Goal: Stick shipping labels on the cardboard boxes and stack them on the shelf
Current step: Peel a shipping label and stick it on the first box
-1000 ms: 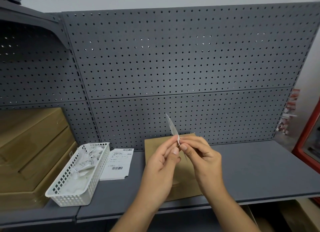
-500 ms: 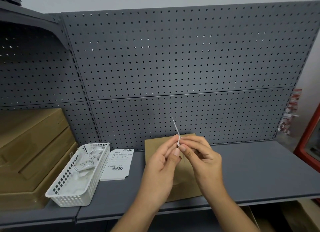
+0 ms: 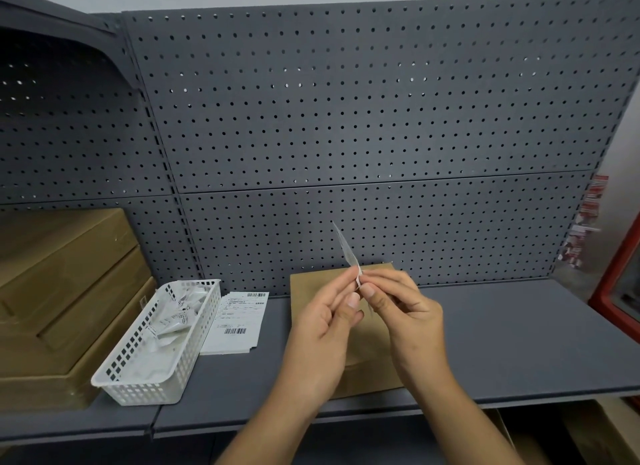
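Observation:
A white shipping label stands almost edge-on above a flat cardboard box lying on the grey shelf. My left hand and my right hand both pinch the label's lower corner between thumb and fingertips, held just above the box. A pile of printed shipping labels lies to the left of the box. Stacked cardboard boxes fill the far left of the shelf.
A white slotted plastic basket with crumpled backing papers sits between the stacked boxes and the label pile. A grey pegboard backs the shelf. A red frame stands at the right edge. More cardboard shows below the shelf.
The label has turned slightly in my fingers, going from thinner edge-on to showing a little more of its face. Both hands stay in the same place.

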`<state>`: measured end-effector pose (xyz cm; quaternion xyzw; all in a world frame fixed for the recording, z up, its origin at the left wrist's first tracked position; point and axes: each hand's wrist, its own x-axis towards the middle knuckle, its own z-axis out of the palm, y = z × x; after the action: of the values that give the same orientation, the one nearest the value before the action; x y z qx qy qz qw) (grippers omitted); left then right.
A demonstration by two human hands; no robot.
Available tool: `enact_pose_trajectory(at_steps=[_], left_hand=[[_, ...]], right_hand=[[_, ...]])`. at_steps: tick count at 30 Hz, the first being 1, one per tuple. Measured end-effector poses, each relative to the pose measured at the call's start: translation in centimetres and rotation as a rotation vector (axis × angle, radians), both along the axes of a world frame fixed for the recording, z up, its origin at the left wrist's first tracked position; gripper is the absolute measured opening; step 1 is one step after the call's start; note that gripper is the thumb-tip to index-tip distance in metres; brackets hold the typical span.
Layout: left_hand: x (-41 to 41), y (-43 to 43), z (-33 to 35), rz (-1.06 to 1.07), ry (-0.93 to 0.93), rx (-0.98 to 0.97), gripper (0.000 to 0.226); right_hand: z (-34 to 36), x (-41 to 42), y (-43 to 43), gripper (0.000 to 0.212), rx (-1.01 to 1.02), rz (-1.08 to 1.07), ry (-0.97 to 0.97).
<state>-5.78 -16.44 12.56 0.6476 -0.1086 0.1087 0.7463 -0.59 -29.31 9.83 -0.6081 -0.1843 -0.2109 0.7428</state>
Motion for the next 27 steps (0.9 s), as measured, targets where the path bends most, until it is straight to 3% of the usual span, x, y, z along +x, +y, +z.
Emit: enact_pose_trajectory(at_steps=[8, 27], left_hand=[[0.19, -0.04, -0.05, 0.006, -0.002, 0.016, 0.037], [0.25, 0.23, -0.14, 0.029, -0.001, 0.072, 0.039]], right_hand=[[-0.06, 0.23, 0.11, 0.015, 0.079, 0.057, 0.046], [0.32, 0.13, 0.49, 0.010, 0.057, 0.053, 0.049]])
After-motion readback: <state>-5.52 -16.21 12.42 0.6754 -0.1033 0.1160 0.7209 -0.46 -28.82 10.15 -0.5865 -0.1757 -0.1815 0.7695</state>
